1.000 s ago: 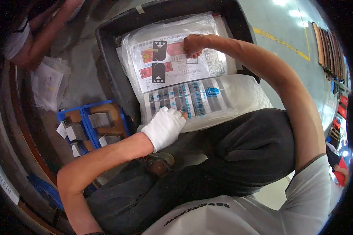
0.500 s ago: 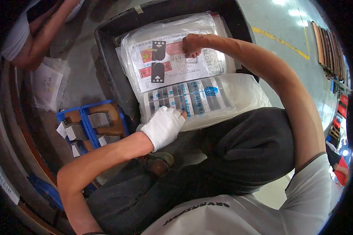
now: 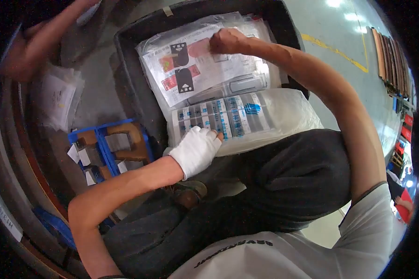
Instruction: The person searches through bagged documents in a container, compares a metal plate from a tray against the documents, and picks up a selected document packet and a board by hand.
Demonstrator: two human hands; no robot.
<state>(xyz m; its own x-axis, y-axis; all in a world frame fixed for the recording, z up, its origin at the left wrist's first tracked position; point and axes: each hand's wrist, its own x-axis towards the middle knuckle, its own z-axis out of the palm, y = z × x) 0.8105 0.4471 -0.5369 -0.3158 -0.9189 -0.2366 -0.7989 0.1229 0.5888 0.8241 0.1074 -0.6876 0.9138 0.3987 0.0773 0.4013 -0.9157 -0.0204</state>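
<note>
My right hand (image 3: 228, 41) is bare and closed on the upper edge of a printed sheet (image 3: 205, 63), which carries red panels and two dark cut-out shapes. The sheet lies tilted over clear plastic packaging (image 3: 249, 83) in a black bin. My left hand (image 3: 196, 152), in a white glove with bare fingertips showing, has its fingers curled on the near edge of a plastic-wrapped package (image 3: 284, 109). Blue printing and dark and pale stripes mark that package. Its near side lies by my knee. The fingertips of my right hand are partly hidden.
The black bin's (image 3: 130, 69) walls surround the packages. To the left stand blue divided trays (image 3: 108, 144) with small parts and cards. Plastic-sleeved papers (image 3: 63, 100) lie farther left, below another person's arm (image 3: 46, 42). Stacked panels (image 3: 390, 63) stand at far right.
My right hand has shifted slightly left and up, and the printed sheet has turned and slid up-left, exposing packaging beneath. My left hand has stayed nearly still. The other person's arm has moved.
</note>
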